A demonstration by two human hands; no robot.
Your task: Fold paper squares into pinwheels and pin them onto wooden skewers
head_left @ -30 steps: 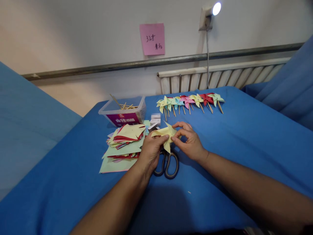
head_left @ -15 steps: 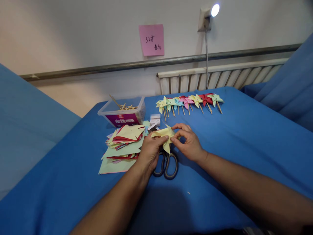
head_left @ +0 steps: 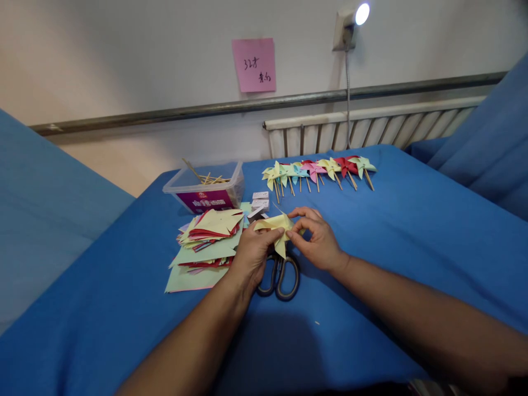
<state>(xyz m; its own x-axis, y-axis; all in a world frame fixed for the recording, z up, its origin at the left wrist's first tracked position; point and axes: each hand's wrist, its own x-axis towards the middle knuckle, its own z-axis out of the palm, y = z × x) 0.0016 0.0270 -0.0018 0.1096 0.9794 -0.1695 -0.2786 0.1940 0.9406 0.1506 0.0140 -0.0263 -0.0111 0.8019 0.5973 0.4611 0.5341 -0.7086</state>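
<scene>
Both hands have hardly moved over the last second. The left hand (head_left: 251, 254) and right hand (head_left: 317, 239) pinch the yellow paper (head_left: 275, 226) from either side, just above the scissors (head_left: 279, 275). The folding looks mid-step. Beyond the scissors lie the paper stack (head_left: 206, 242), stick tub (head_left: 206, 190) and pinwheels (head_left: 317, 170).

blue table (head_left: 412, 236): paper stack (head_left: 204, 245), scissors (head_left: 280, 275), stick tub (head_left: 204, 190), pinwheels (head_left: 317, 170).

On the blue cloth-covered table (head_left: 371, 231), a stack of cut coloured paper squares (head_left: 206, 242) lies left of the black-handled scissors (head_left: 280, 275); behind sit a clear plastic tub of wooden sticks (head_left: 204, 190) and, to its right, a row of paper pinwheels (head_left: 317, 170).
</scene>
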